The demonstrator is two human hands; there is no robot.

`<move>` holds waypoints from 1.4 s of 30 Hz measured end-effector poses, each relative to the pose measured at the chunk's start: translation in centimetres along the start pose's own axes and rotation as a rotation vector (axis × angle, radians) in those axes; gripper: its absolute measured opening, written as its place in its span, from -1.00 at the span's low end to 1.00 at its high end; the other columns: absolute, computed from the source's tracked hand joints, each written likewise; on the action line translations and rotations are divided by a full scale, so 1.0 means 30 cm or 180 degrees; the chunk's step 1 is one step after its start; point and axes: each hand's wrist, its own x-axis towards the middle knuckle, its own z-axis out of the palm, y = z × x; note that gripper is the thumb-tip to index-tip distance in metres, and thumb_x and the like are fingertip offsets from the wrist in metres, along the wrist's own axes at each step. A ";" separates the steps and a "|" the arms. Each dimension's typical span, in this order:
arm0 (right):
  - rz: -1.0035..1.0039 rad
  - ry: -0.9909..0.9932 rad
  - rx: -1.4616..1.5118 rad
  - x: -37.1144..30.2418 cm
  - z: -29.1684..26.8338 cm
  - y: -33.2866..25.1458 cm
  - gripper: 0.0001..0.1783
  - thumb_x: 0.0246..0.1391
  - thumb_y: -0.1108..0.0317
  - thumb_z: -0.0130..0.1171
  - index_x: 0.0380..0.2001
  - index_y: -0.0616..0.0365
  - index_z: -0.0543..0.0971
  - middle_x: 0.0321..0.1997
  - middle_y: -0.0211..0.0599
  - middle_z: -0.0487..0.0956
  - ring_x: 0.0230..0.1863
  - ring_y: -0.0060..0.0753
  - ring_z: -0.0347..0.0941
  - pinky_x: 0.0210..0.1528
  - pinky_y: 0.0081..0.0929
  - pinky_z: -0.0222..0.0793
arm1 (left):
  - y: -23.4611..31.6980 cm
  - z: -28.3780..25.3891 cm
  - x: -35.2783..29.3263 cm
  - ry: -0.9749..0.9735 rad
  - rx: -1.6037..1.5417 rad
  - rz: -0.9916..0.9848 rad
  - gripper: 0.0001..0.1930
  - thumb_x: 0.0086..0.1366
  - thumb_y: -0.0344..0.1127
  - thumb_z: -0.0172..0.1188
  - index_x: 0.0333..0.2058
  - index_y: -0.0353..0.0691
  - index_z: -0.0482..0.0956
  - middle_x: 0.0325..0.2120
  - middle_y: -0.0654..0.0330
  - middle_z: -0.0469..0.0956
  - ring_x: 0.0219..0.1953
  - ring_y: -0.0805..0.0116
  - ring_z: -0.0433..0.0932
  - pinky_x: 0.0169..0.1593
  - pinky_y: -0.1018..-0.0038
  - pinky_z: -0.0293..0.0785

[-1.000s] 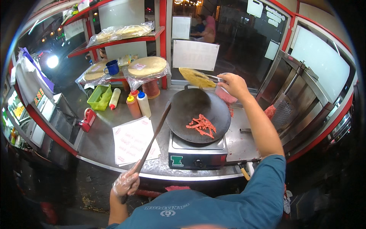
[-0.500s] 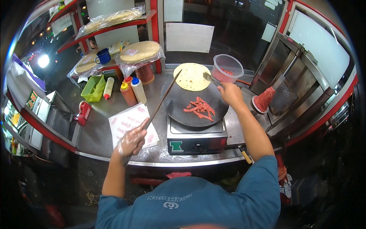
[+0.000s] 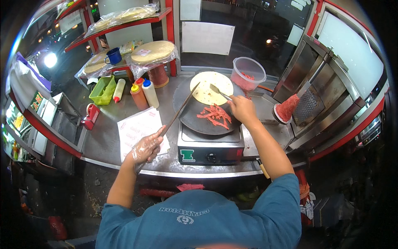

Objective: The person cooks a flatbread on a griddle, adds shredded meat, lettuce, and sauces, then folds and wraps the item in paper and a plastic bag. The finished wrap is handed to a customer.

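Observation:
My left hand (image 3: 146,149), in a clear plastic glove, is closed around a long knife (image 3: 179,112) angled up and away to the right. The knife's tip lies over the left part of a round flatbread (image 3: 203,93). This flatbread rests on the far half of a dark round griddle (image 3: 190,124). My bare right hand (image 3: 243,108) grips a small metal spatula (image 3: 215,89), whose blade is on or just above the flatbread's middle. Strips of reddish meat (image 3: 214,115) are heaped on the griddle just nearer than the flatbread, touching or nearly touching its edge.
A clear tub (image 3: 248,74) with red meat stands behind my right hand. Further right, a meat cone (image 3: 286,108) leans on a spit. On the left are paper sheets (image 3: 139,128), squeeze bottles (image 3: 150,94), a green basket (image 3: 102,92) and stacked flatbreads (image 3: 154,53).
The flatbread has shifted a little nearer, toward the meat strips. My right hand has brought the spatula from the flatbread's right edge leftward onto its middle. The knife stays nearly in place.

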 end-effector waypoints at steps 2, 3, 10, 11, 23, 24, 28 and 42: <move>0.0033 0.0669 0.0524 0.008 -0.007 -0.015 -0.68 0.26 0.10 0.24 -0.04 -0.01 0.71 -0.32 -0.13 0.65 -0.28 0.09 0.62 -0.23 -0.06 0.51 | -0.008 0.004 -0.027 0.0135 -0.0232 0.0047 -0.33 0.58 0.00 0.02 0.53 -0.02 0.07 -0.62 0.40 0.21 -0.73 0.65 0.16 -0.64 0.63 0.13; 0.0080 0.0946 0.0760 -0.012 -0.012 -0.012 -0.69 0.25 0.10 0.25 -0.04 -0.02 0.71 -0.33 -0.14 0.65 -0.29 0.09 0.61 -0.24 -0.07 0.52 | -0.008 0.013 -0.036 0.0143 -0.0265 -0.0020 -0.33 0.58 0.00 0.02 0.53 -0.02 0.07 -0.62 0.40 0.21 -0.72 0.65 0.16 -0.64 0.62 0.14; 0.0119 0.1040 0.0710 0.007 -0.009 -0.018 -0.63 0.22 0.05 0.29 -0.05 0.04 0.72 -0.29 -0.14 0.67 -0.31 0.00 0.63 -0.24 -0.06 0.51 | -0.019 -0.008 0.010 0.0045 -0.0191 0.0050 -0.35 0.59 -0.01 -0.01 0.53 0.00 0.06 -0.64 0.41 0.21 -0.73 0.64 0.18 -0.66 0.59 0.15; 0.0011 0.0938 0.0624 0.021 0.010 -0.014 -0.64 0.23 0.06 0.28 -0.05 0.03 0.72 -0.29 -0.14 0.67 -0.31 0.00 0.63 -0.23 -0.06 0.51 | -0.016 -0.024 0.021 0.0071 -0.0086 0.0038 -0.36 0.59 -0.01 -0.01 0.53 0.00 0.07 -0.64 0.41 0.22 -0.72 0.63 0.19 -0.66 0.59 0.17; 0.0512 0.0118 -0.0010 -0.019 0.016 -0.031 -0.63 0.25 0.08 0.25 -0.03 0.07 0.71 -0.25 -0.01 0.68 -0.20 0.17 0.61 -0.11 -0.04 0.50 | 0.091 -0.064 0.249 0.0110 0.0386 0.0039 -0.32 0.54 0.07 0.07 0.52 0.06 0.12 -0.65 0.36 0.24 -0.71 0.54 0.23 -0.63 0.48 0.22; 0.0492 0.0561 0.0178 -0.018 0.014 -0.007 -0.64 0.25 0.08 0.26 -0.03 0.05 0.71 -0.25 -0.02 0.68 -0.19 0.18 0.61 -0.11 -0.03 0.50 | 0.108 -0.058 0.265 0.0080 0.0319 0.0065 -0.32 0.54 0.06 0.07 0.52 0.07 0.12 -0.65 0.35 0.24 -0.71 0.54 0.24 -0.63 0.48 0.22; 0.0340 0.0941 0.0494 -0.083 -0.023 0.053 -0.65 0.21 0.08 0.29 -0.02 -0.01 0.71 -0.24 -0.04 0.67 -0.20 0.19 0.61 -0.13 0.00 0.51 | 0.148 -0.042 0.132 0.0137 0.1333 0.0202 -0.36 0.55 0.01 0.02 0.51 0.08 0.13 -0.56 0.10 0.49 -0.58 0.34 0.53 -0.48 0.34 0.43; 0.0616 0.0783 0.1343 -0.111 -0.172 0.023 -0.59 0.30 0.06 0.20 0.05 0.10 0.68 -0.16 0.03 0.69 -0.14 0.10 0.64 -0.06 -0.11 0.52 | 0.123 0.000 0.000 0.0382 0.2922 0.0713 -0.42 0.53 0.04 0.03 0.46 0.21 0.25 -0.19 -0.22 0.66 -0.33 0.03 0.65 -0.09 0.21 0.54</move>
